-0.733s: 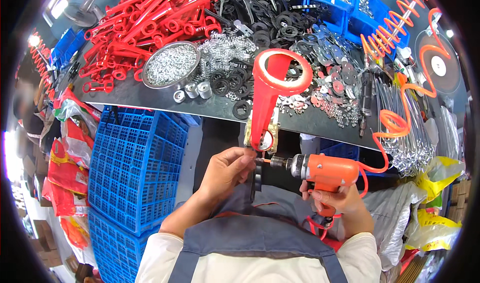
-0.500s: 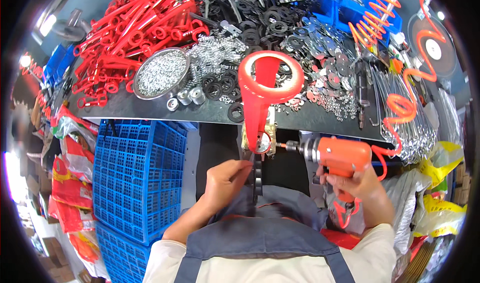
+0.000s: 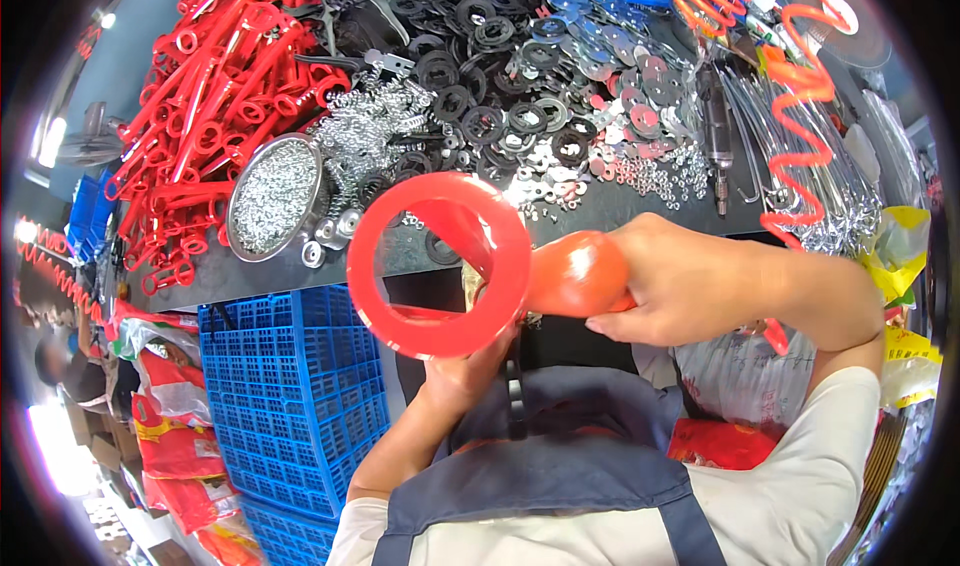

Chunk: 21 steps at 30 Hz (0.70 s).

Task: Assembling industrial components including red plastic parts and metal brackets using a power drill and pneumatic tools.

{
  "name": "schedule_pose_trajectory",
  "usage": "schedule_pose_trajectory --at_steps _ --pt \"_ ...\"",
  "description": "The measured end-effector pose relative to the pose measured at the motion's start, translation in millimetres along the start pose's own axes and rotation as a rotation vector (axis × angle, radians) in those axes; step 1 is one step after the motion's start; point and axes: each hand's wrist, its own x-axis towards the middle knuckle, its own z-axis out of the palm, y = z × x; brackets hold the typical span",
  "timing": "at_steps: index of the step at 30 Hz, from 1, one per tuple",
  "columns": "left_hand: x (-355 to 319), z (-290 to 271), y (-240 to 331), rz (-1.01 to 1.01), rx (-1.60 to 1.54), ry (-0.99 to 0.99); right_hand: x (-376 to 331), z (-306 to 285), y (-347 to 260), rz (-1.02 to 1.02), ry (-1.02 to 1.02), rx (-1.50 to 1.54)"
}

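A red part with a large ring end stands close in front of me, its ring tilted and seen from above. Just behind its lower rim is my left hand, whose fingers are mostly hidden by the ring. My right hand grips an orange-red power drill, elbow raised out to the side. The drill's front end is hidden behind the ring, so whether its bit touches anything cannot be seen. A bit of brass-coloured metal shows through the ring opening.
The bench holds piled red levers, a bowl of small metal pieces, black rings, washers and wire rods. An orange coiled hose hangs at right. Blue crates stand at left.
The red ring part has swung nearer and left, now covering the drill's tip. My right hand has raised and turned the drill, elbow outward. My left hand has moved up behind the ring.
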Motion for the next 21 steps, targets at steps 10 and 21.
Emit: schedule_pose_trajectory --at_steps 10,21 --pt "-4 10 -2 -0.350 -0.464 0.040 32 -19 -21 0.144 -0.258 0.050" --pt "-22 13 -13 -0.081 -0.155 0.114 52 -21 -9 0.162 -0.424 -0.108"
